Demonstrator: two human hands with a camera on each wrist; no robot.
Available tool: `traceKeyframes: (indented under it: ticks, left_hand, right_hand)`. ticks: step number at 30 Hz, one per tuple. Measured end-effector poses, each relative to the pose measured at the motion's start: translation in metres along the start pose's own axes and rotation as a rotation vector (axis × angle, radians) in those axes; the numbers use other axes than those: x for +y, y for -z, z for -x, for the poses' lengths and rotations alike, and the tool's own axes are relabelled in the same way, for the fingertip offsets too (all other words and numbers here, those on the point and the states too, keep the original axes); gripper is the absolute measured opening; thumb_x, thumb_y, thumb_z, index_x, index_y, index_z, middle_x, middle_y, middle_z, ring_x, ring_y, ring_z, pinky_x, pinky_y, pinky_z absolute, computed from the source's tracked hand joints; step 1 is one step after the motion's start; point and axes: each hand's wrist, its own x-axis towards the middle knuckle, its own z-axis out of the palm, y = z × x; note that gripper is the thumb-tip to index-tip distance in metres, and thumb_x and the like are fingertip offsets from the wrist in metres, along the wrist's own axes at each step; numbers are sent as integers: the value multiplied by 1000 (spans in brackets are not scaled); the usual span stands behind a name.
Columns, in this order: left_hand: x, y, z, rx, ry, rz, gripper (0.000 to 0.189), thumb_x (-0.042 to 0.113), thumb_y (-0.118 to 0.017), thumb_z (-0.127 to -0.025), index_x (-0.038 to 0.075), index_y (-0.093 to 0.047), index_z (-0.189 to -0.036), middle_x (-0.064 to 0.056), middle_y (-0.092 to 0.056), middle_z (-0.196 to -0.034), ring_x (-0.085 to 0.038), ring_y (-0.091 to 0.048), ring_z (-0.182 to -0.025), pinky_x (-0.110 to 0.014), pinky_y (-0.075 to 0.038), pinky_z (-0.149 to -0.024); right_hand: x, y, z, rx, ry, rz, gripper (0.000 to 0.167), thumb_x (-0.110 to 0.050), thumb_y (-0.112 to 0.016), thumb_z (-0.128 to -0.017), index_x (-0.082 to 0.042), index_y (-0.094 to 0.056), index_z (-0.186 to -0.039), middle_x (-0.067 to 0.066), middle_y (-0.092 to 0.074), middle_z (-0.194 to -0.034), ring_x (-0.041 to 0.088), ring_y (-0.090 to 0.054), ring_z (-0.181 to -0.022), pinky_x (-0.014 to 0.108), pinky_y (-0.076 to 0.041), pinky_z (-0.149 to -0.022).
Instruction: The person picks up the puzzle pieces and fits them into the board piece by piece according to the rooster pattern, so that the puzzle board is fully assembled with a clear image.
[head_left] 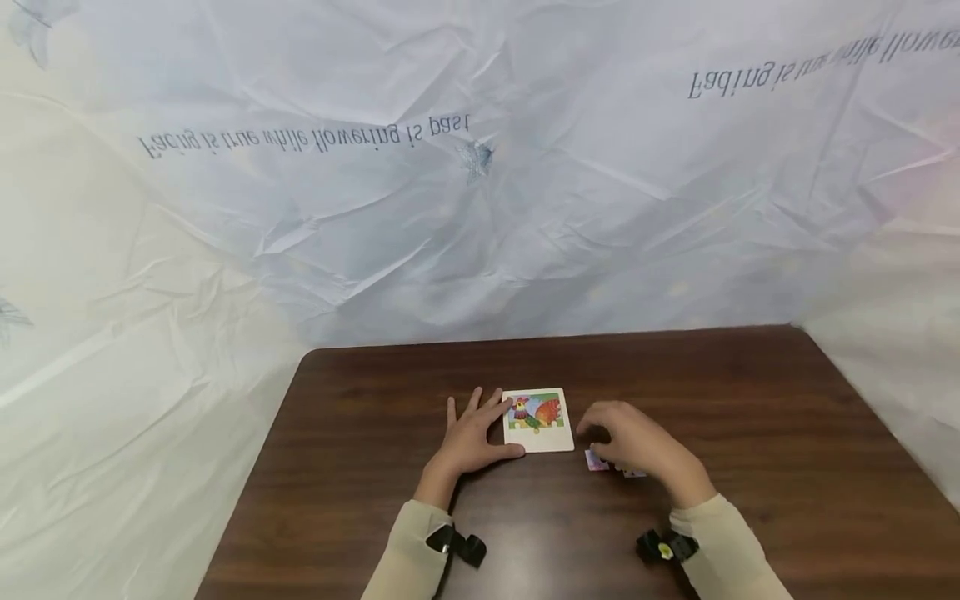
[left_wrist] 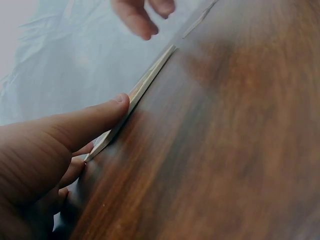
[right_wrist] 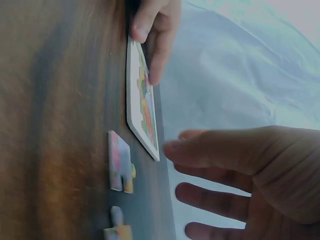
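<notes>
A small white-bordered jigsaw board (head_left: 556,441) lies on the table, with a colourful rooster picture in its upper part and pale bare area below. My left hand (head_left: 474,440) rests at its left side with fingers spread, thumb along the near edge and index fingertip over the left border. In the left wrist view the thumb (left_wrist: 97,120) presses the board's edge. My right hand (head_left: 633,439) hovers right of the board, fingers loosely bent and nothing between them. Beneath it lie a pink-purple jigsaw piece (right_wrist: 119,161) and another piece (right_wrist: 120,233), partly cut off in the right wrist view.
The dark wood table (head_left: 360,467) has a rounded far left corner. Wrinkled pale sheeting (head_left: 480,250) with printed lettering hangs behind the table and along both sides. Black straps with small devices (head_left: 456,543) sit on both wrists.
</notes>
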Motion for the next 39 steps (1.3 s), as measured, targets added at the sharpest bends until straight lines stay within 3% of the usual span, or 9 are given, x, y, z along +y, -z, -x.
traceKeyframes:
  ticks: [4, 7, 15, 24, 33, 39]
  left_hand:
    - [-3, -5, 2, -4, 12, 13, 90, 63, -77, -89, 26, -43, -164, 0, -28, -173, -34, -11, -163, -71, 11, -122]
    - [-4, -3, -1, -16, 4, 37, 91, 61, -78, -90, 27, -40, -165, 1, -26, -173, -33, -8, -163, -70, 13, -122]
    - [-6, 8, -1, -71, -39, 134, 95, 40, -83, -92, 14, -32, -168, -7, -21, -175, -36, -3, -163, -69, 19, -120]
    - [-3, 7, 0, -62, -21, 97, 88, 38, -82, -93, 16, -38, -166, -2, -25, -174, -34, -2, -163, -67, 20, -120]
    - [-4, 4, -3, -23, 5, 78, 91, 46, -87, -87, 18, -44, -163, -3, -30, -172, -36, -8, -163, -71, 14, -121]
    - [-2, 2, -1, -14, -2, 85, 91, 49, -86, -87, 17, -47, -162, -4, -32, -172, -38, -10, -162, -72, 13, -121]
  right_hand:
    - [3, -6, 11, -67, 21, -38, 23, -2, -84, -86, -8, -79, -108, 1, -70, -109, 18, -65, -91, 35, -56, -74]
    - [5, -6, 15, -72, 42, -11, 26, -3, -87, -82, -8, -78, -107, 0, -69, -108, 18, -65, -92, 36, -56, -75]
    - [9, -11, 17, -48, 39, 11, 22, -2, -86, -82, -13, -80, -101, -7, -67, -103, 15, -63, -92, 35, -56, -75]
    - [10, -14, 17, -55, 16, -6, 21, -4, -84, -85, -16, -73, -98, -6, -60, -98, 12, -51, -85, 32, -48, -70]
    - [-2, -20, 3, 34, 74, 56, 18, -5, -83, -86, -15, -71, -94, -6, -58, -93, 9, -48, -80, 30, -45, -68]
    - [-11, -26, -13, 51, 79, 61, 19, -3, -83, -86, -14, -70, -94, -4, -60, -94, 9, -49, -77, 30, -45, -66]
